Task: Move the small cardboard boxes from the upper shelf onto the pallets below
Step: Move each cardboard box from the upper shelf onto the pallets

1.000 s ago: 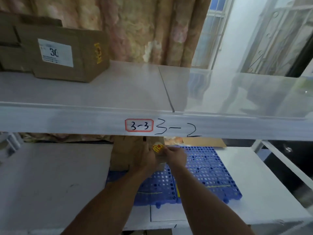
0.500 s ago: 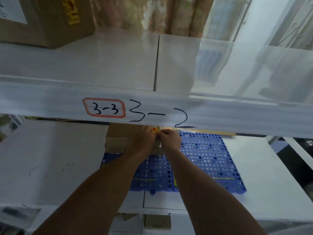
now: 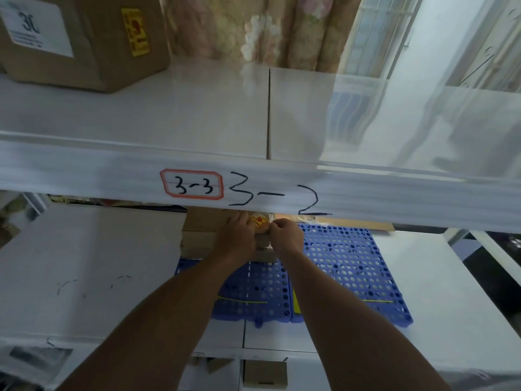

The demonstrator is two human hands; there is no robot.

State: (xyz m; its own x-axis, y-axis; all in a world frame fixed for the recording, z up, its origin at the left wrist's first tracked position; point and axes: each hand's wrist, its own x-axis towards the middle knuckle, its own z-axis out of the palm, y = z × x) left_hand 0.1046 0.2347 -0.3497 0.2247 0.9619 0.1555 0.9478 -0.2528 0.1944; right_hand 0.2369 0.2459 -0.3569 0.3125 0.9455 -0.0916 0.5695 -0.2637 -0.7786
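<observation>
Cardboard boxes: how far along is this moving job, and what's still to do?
Done: one small cardboard box sits on the left blue pallet on the lower shelf. In hand: the left hand holds that box's front and the right hand pinches its right corner, so it is not yet released. Left: a cardboard box with a white label stands on the upper shelf, far left.

Window glare (image 3: 451, 108), motion blur, wide-angle distortion.
</observation>
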